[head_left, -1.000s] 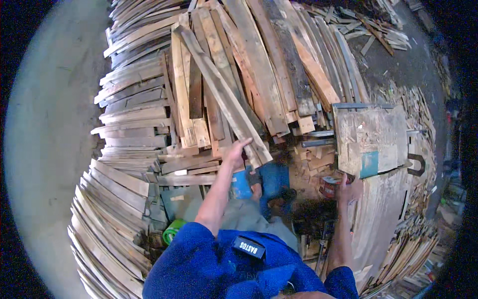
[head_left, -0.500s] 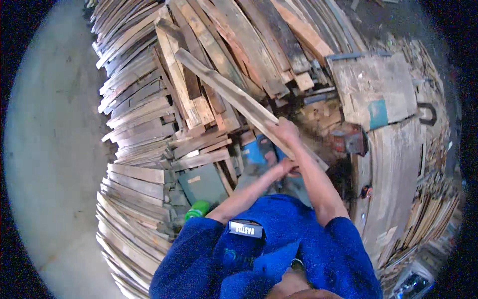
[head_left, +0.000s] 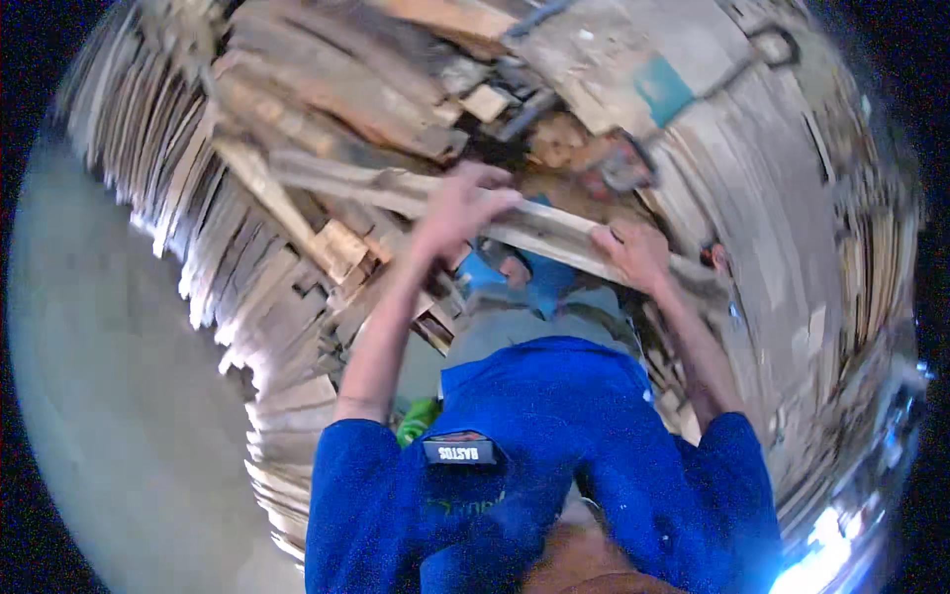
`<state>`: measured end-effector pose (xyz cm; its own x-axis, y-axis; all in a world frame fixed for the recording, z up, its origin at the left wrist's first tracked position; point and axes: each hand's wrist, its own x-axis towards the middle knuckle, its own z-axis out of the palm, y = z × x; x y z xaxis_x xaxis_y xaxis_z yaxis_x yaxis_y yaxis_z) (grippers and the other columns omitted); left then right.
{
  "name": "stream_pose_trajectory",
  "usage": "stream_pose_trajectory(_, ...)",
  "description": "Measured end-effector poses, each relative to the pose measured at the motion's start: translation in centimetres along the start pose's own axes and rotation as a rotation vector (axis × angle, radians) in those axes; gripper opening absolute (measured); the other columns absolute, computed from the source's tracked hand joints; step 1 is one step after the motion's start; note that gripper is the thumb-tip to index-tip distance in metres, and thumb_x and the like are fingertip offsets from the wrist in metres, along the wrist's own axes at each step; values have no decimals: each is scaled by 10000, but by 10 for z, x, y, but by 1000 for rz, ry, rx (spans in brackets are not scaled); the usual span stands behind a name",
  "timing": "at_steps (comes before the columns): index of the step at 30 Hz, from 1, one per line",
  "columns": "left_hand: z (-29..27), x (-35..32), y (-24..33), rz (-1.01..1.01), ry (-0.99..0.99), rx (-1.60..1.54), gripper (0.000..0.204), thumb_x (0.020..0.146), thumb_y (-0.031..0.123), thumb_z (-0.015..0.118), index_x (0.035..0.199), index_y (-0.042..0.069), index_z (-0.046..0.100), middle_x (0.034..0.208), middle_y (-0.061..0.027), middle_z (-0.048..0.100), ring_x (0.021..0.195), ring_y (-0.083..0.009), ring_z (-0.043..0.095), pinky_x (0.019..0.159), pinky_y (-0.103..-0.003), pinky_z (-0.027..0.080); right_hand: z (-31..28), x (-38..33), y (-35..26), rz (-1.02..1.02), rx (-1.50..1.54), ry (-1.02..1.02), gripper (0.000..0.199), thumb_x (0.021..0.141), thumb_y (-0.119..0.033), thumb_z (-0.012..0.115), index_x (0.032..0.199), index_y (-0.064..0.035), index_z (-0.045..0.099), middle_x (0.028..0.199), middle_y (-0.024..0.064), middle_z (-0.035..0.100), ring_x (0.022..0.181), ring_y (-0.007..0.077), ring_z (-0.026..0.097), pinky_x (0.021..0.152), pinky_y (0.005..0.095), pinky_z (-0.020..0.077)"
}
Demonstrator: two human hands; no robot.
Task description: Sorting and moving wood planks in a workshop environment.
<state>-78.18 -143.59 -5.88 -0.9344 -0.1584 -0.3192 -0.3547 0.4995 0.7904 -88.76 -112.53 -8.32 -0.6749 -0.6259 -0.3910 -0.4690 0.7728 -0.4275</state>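
Observation:
A long, pale wooden plank [head_left: 396, 188] lies slanted across the middle of the view, from upper left to lower right. My left hand [head_left: 460, 208] grips it near its middle, fingers wrapped over the top edge. My right hand [head_left: 638, 252] holds the same plank further along toward its lower right end. Both forearms reach up from my blue shirt [head_left: 534, 445]. The picture is blurred by motion.
Stacks of wooden slats [head_left: 247, 297] curve along the left beside a bare concrete floor [head_left: 99, 396]. More boards [head_left: 336, 89] are piled beyond the plank. A flat board with a teal patch [head_left: 663, 89] lies at upper right. Stacked slats [head_left: 831, 257] fill the right side.
The view has swung and tilted. My right hand came off the pile at the right and took hold of the plank; both hands have pulled the plank nearer and more level across me.

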Motion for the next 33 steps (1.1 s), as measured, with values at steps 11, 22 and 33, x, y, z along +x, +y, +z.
stream_pose_trajectory(11, 140, 130, 194, 145, -448, 750, 641, 819, 574, 698, 1082, -9, 658, 904, -245, 679, 897, -382, 678, 756, -463, 503, -89, -121, 246, 279, 140, 133, 462, 890, -589, 558, 1015, -171, 712, 975, 173, 703, 958, 359, 668, 796, 475, 524)
stream_pose_trajectory(22, 377, 225, 275, 472, -467, 967, 661, 849, 661, 614, 1021, 23, 645, 1009, -250, 679, 933, -458, 633, 811, -510, 488, -46, -201, 384, 638, 126, 466, 582, 890, -551, 589, 1214, -69, 608, 1267, 178, 551, 1286, 349, 487, 1058, 585, 343)
stream_pose_trajectory(33, 487, 274, 325, 509, -575, 884, 599, 841, 621, 648, 986, 41, 688, 1002, -236, 689, 990, -404, 651, 830, -474, 500, -47, -217, 460, 856, 131, 507, 674, 868, -597, 606, 1281, -65, 600, 1295, 197, 544, 1275, 364, 494, 1101, 610, 245)
